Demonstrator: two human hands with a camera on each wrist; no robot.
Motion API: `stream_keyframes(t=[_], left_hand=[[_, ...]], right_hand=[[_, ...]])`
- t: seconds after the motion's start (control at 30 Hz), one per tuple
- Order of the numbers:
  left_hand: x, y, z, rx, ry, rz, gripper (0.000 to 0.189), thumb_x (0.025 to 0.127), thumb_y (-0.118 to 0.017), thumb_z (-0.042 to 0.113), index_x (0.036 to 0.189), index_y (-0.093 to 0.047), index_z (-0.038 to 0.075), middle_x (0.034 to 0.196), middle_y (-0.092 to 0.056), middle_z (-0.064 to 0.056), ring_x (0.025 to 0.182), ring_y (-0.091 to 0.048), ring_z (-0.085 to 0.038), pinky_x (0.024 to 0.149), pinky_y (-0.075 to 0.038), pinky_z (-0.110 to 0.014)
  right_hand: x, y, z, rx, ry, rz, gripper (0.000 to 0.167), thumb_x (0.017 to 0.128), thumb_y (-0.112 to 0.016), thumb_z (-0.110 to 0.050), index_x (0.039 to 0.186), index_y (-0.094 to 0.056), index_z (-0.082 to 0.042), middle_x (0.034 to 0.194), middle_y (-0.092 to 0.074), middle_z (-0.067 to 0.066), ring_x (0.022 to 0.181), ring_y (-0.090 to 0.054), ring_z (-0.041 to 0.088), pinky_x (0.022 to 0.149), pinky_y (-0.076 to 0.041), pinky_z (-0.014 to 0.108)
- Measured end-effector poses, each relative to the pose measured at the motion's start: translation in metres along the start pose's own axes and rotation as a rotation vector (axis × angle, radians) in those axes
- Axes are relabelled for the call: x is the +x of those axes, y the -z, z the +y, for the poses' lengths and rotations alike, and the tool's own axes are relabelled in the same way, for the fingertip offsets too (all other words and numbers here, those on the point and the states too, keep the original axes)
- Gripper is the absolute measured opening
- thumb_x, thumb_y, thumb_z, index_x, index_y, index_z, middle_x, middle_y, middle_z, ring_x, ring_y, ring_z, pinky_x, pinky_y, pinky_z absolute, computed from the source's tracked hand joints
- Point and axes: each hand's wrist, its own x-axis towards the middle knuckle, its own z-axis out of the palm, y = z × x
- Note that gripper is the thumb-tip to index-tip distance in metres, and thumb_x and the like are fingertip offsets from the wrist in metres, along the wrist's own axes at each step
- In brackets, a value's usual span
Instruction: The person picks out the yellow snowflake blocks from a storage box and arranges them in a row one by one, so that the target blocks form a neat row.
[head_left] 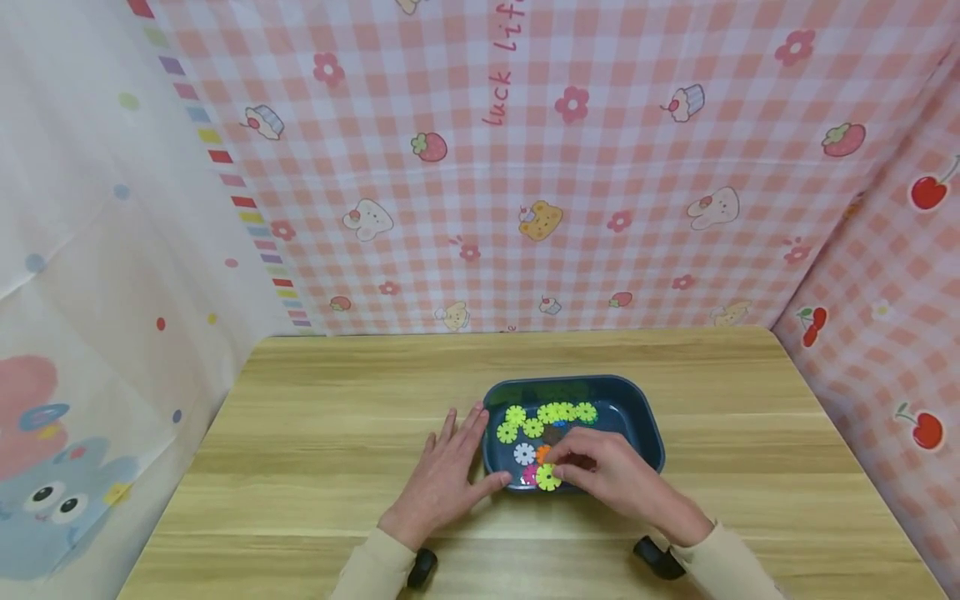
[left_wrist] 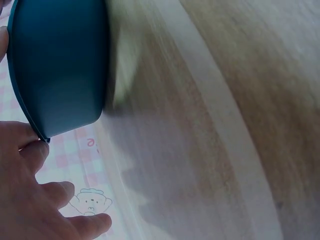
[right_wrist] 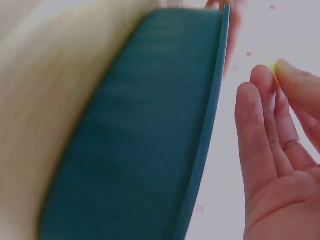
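A dark blue tray [head_left: 647, 417] holds several notched plastic discs. Most are yellow-green discs [head_left: 515, 415] toward the back; a white disc [head_left: 524, 454], an orange disc [head_left: 543, 454] and a pink disc [head_left: 529, 475] lie nearer the front. My right hand [head_left: 618, 475] pinches one yellow-green notched disc [head_left: 548, 477] between thumb and fingers, over the front rim. Only a sliver of that disc shows in the right wrist view, at the fingertips [right_wrist: 282, 65]. My left hand [head_left: 442, 479] rests against the tray's left end, thumb at the front corner and fingers spread along the rim.
The tray stands on a wood-grain table [head_left: 337, 417]. A pink checked cloth [head_left: 480, 167] hangs behind it, with further cloths at both sides. A black strap [head_left: 658, 558] sits at the right wrist, another black strap [head_left: 422, 568] at the left.
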Motion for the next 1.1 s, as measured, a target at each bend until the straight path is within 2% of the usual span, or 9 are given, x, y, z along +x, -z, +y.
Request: stream_keyframes(t=[0.13, 0.27, 0.47, 0.63, 0.9, 1.1], left_hand=[[0.001, 0.0, -0.001, 0.003, 0.001, 0.006, 0.093, 0.097, -0.059, 0.066, 0.166, -0.024, 0.014, 0.173, -0.017, -0.004, 0.157, -0.012, -0.043, 0.12, -0.021, -0.07], [0.001, 0.001, -0.001, 0.008, 0.004, 0.007, 0.093, 0.097, -0.059, 0.065, 0.166, -0.023, 0.014, 0.173, -0.017, -0.003, 0.157, -0.012, -0.043, 0.12, -0.021, -0.07], [0.001, 0.001, -0.001, 0.015, -0.001, 0.008, 0.093, 0.097, -0.059, 0.065, 0.166, -0.023, 0.013, 0.173, -0.018, -0.006, 0.156, -0.013, -0.044, 0.119, -0.023, -0.07], [0.001, 0.0, -0.002, 0.006, 0.002, 0.003, 0.094, 0.097, -0.059, 0.065, 0.166, -0.023, 0.013, 0.173, -0.018, -0.006, 0.157, -0.012, -0.043, 0.12, -0.022, -0.069], [0.0, -0.001, -0.002, -0.001, -0.007, 0.007, 0.094, 0.097, -0.058, 0.065, 0.167, -0.022, 0.013, 0.173, -0.018, -0.007, 0.156, -0.013, -0.043, 0.119, -0.023, -0.07], [0.001, -0.001, -0.003, -0.003, -0.009, 0.005, 0.095, 0.097, -0.058, 0.066, 0.167, -0.021, 0.014, 0.173, -0.017, -0.006, 0.156, -0.013, -0.043, 0.119, -0.023, -0.07]], right_hand=[[-0.006, -0.01, -0.005, 0.009, 0.028, 0.021, 0.012, 0.093, -0.077, -0.01, 0.102, -0.077, -0.019, 0.091, -0.067, -0.013, 0.078, -0.059, 0.0, 0.065, -0.056, 0.021], [-0.01, -0.02, -0.011, 0.036, 0.038, 0.018, 0.015, 0.091, -0.079, -0.007, 0.101, -0.077, -0.018, 0.09, -0.069, -0.012, 0.078, -0.059, -0.001, 0.066, -0.057, 0.021], [-0.014, -0.035, -0.019, 0.092, -0.009, -0.041, 0.013, 0.094, -0.077, -0.011, 0.104, -0.077, -0.021, 0.095, -0.072, -0.01, 0.082, -0.061, 0.001, 0.073, -0.058, 0.022], [-0.016, -0.047, -0.025, 0.111, -0.047, -0.082, 0.012, 0.095, -0.076, -0.012, 0.105, -0.077, -0.019, 0.095, -0.07, -0.01, 0.084, -0.06, 0.0, 0.074, -0.057, 0.021], [-0.015, -0.066, -0.026, 0.132, -0.031, -0.093, 0.011, 0.095, -0.075, -0.01, 0.104, -0.077, -0.016, 0.095, -0.07, -0.011, 0.084, -0.061, -0.002, 0.075, -0.058, 0.021], [-0.01, -0.079, -0.025, 0.114, -0.032, -0.154, 0.011, 0.096, -0.074, -0.008, 0.105, -0.076, -0.015, 0.097, -0.069, -0.014, 0.084, -0.06, -0.004, 0.076, -0.057, 0.019]])
